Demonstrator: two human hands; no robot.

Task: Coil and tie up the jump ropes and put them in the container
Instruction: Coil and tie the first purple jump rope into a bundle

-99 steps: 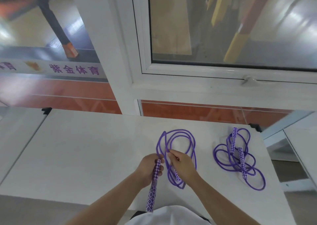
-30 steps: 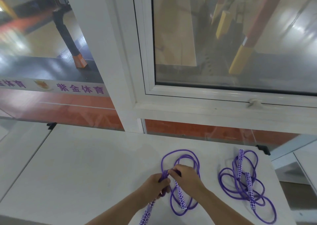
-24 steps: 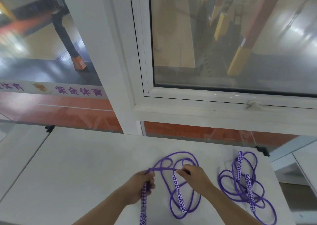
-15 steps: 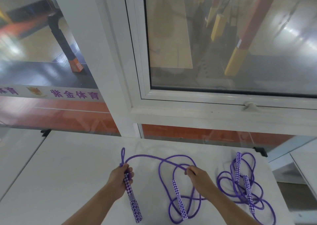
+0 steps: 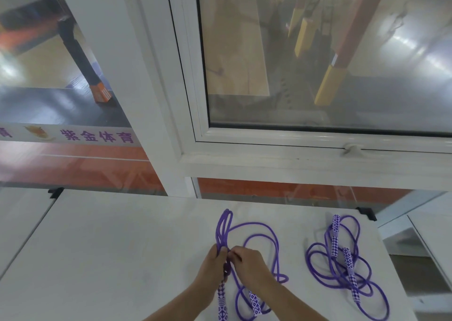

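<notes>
On the counter (image 5: 122, 247), left of the loose second rope (image 5: 342, 267), the left hand (image 5: 212, 267) clamps the gathered loops of the jump rope (image 5: 259, 235) against its handle (image 5: 222, 303) while the right hand (image 5: 249, 264) pinches the cord to lay on another loop.

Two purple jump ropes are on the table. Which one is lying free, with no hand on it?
The right jump rope, loose near the table edge. The left jump rope is gripped by the left hand and right hand.

Both hands, left hand (image 5: 212, 265) and right hand (image 5: 249, 265), pinch the purple jump rope (image 5: 264, 237) over the white desk (image 5: 110, 247); a second rope (image 5: 342, 259) lies nearby.
</notes>
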